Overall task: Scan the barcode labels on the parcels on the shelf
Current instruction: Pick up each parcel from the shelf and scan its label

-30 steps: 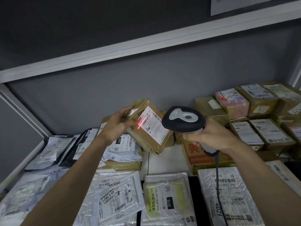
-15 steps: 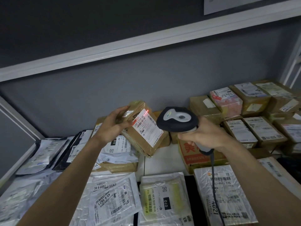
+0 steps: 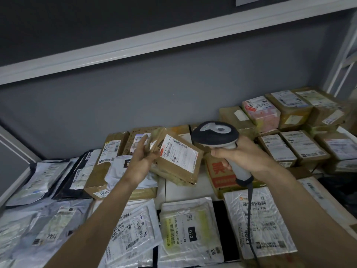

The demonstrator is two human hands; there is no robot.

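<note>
Nearest, white mailers (image 3: 191, 231) lie flat on the shelf (image 3: 173, 187). Behind them, the right hand (image 3: 241, 153) grasps the scanner (image 3: 216, 135). Left of the scanner, the left hand (image 3: 144, 157), fingers loose, touches the tilted brown parcel (image 3: 178, 158).

**Two bare arms reach forward, one hand spread, one clenched**

Both forearms extend from the bottom of the frame, bare to the edge of view, angling inward as they rise. The left hand (image 3: 142, 157) is held palm turned toward the right, fingers (image 3: 142, 141) straight and slightly blurred, thumb side resting against a tilted brown parcel (image 3: 177, 161). The right hand (image 3: 241, 153) sits level with it and just to its right, wrist bent slightly, fingers curled tight around the grey handle of a barcode scanner (image 3: 218, 136), knuckles facing left, thumb hidden behind the grip
</note>
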